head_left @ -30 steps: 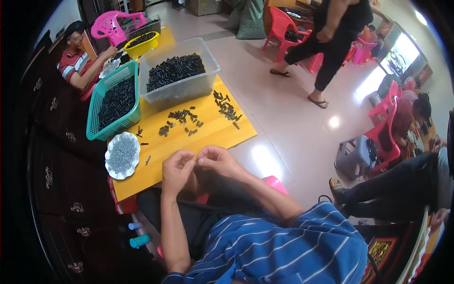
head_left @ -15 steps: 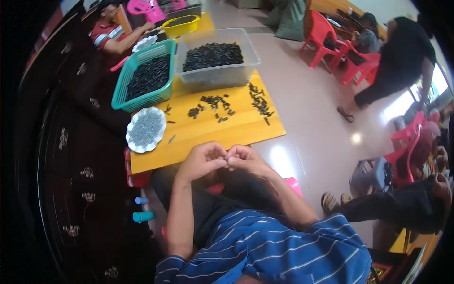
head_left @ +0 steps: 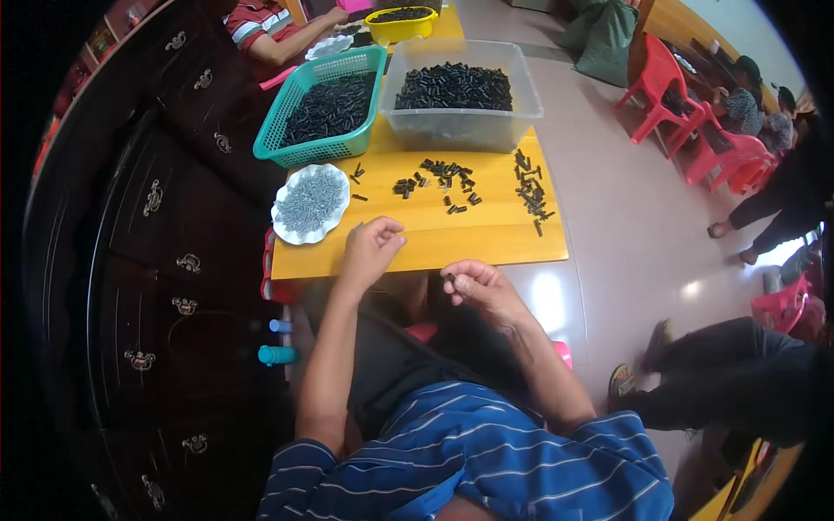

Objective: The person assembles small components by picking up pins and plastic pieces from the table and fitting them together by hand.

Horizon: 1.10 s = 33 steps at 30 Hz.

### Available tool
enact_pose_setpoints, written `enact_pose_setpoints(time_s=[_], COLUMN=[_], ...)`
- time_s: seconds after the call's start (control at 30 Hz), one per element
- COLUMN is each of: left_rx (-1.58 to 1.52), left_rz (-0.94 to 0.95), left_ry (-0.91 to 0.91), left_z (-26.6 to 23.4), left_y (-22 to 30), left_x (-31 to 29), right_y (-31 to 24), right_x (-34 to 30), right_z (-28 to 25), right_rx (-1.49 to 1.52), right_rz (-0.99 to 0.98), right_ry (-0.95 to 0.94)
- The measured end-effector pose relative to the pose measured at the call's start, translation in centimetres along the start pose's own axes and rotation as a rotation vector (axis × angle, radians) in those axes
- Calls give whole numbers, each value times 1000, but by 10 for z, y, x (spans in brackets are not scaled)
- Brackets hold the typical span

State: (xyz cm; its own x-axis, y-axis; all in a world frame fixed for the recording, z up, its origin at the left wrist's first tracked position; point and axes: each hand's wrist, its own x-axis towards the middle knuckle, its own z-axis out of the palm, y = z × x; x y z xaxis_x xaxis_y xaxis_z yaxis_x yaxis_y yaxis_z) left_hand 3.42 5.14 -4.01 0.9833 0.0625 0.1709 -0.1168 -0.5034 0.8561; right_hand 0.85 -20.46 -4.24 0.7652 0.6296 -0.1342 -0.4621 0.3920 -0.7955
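Note:
My right hand (head_left: 483,292) is just past the near edge of the yellow table, its fingertips pinching a small dark cylindrical piece (head_left: 450,278). My left hand (head_left: 372,250) hovers over the table's near left part, fingers loosely bent and apart, nothing visible in them. Beside it stands a white scalloped plate (head_left: 282,217) heaped with small grey metal pieces (head_left: 311,201), which look like screws. Short black pieces (head_left: 445,172) lie loose in the middle of the table, and more black pieces (head_left: 530,187) form a strip along its right side.
A green basket (head_left: 271,143) and a clear plastic tub (head_left: 460,130), both filled with black pieces, stand farther back on the yellow table (head_left: 417,247). Dark drawers (head_left: 200,252) rise at left. Another person's arm (head_left: 300,39) works beyond. Red chairs (head_left: 660,82) and people are at right.
My hands were together at the table's edge; now they are apart. The left has moved forward toward the plate, and the right has shifted right with the dark piece. The view has tilted.

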Motion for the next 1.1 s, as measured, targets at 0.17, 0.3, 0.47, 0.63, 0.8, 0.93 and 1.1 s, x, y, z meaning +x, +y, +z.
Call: enact_pose_setpoints(time_s=[0.17,0.3,0.47,0.63,0.8,0.93,1.1], left_rx=[131,228,335,364,332,332,387], left_rz=[6,15,144,195,257,230,373], left_ry=[120,165,185,207,182,113,22], left_z=[17,32,39,42,59,74,99], left_y=[-12,-20,-6,2,4,16,27], left_x=[15,24,39,49,48,46,58], right_y=[-1,-1,3,2,3,5,4], right_x=[-6,-6,-5,-6,-5,-7,-13], right_z=[2,0,-3,-5,-2,-5,-10], right_rx=[-7,82,150,198,209,228,211], right_rz=[22,55,53,51,48,57,57], right_ry=[14,57,37,36,-11,-2,126])
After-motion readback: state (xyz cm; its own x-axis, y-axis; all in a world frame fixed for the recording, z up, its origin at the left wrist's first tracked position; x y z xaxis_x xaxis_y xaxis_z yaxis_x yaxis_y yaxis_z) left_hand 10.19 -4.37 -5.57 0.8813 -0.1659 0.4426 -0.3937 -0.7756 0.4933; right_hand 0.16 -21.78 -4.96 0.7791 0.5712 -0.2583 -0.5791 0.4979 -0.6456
